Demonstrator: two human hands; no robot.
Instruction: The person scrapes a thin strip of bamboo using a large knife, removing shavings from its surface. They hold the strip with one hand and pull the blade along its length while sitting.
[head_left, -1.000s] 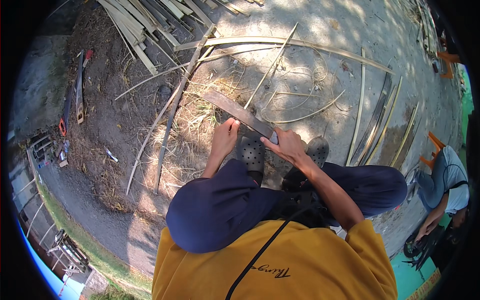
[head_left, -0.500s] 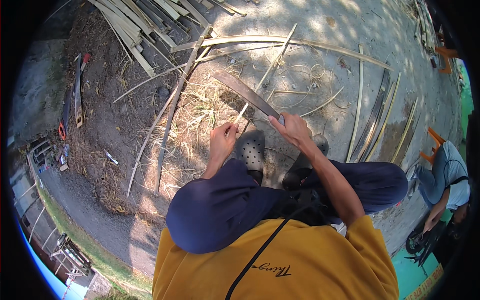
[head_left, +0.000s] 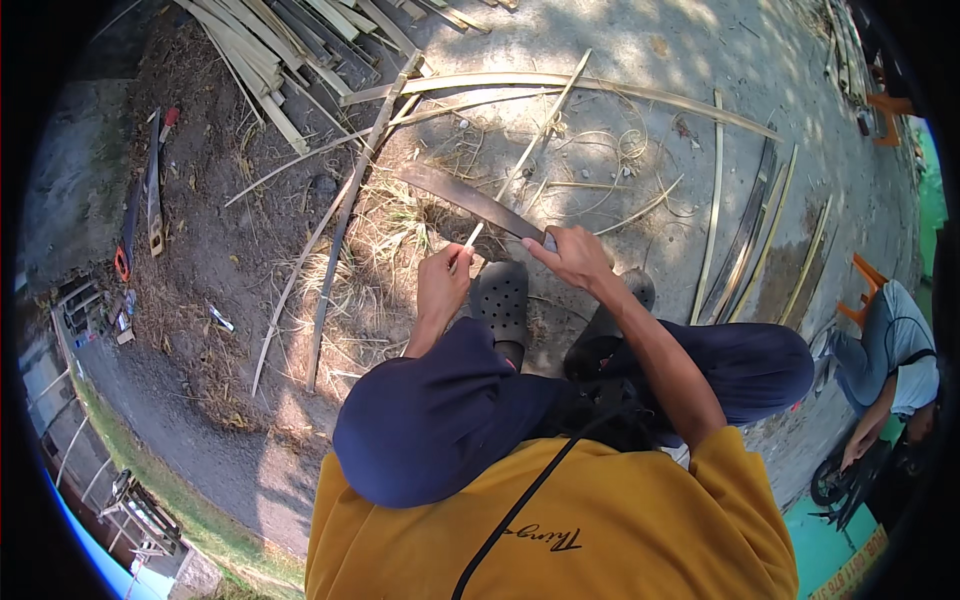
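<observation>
We grip the machete (head_left: 470, 200) in our right hand (head_left: 575, 255) while our left hand (head_left: 442, 285) pinches a thin bamboo sliver (head_left: 470, 237) at the blade; shaving proceeds, requiring steady strokes

The right hand (head_left: 575, 255) grips a long dark flat blade (head_left: 465, 197); the left hand (head_left: 442, 282) pinches a thin pale bamboo sliver (head_left: 470, 238) above black perforated clogs (head_left: 502, 297).
</observation>
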